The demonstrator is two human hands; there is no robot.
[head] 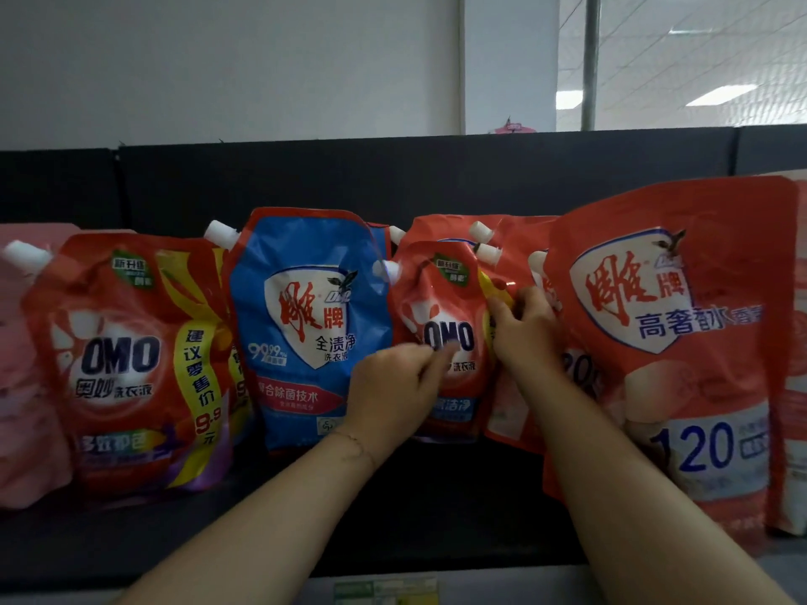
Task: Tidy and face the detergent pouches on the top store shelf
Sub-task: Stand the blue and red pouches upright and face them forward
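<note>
A small red OMO pouch (pixel 441 299) stands upright in the middle of the dark top shelf (pixel 436 508). My left hand (pixel 393 386) touches its front lower left with loosely curled fingers. My right hand (pixel 522 329) grips its right edge, fingers curled round the yellow stripe. A blue pouch (pixel 301 325) stands just left of it, and a larger red OMO pouch (pixel 126 364) further left. A big red pouch marked 120 (pixel 681 342) stands at the right. More red pouches (pixel 515 251) are partly hidden behind.
A pink pouch (pixel 22 386) sits at the far left edge. Another pale pouch (pixel 794 430) shows at the far right. A black back panel (pixel 349 176) rises behind the row. A price label (pixel 384 589) is on the shelf's front rail.
</note>
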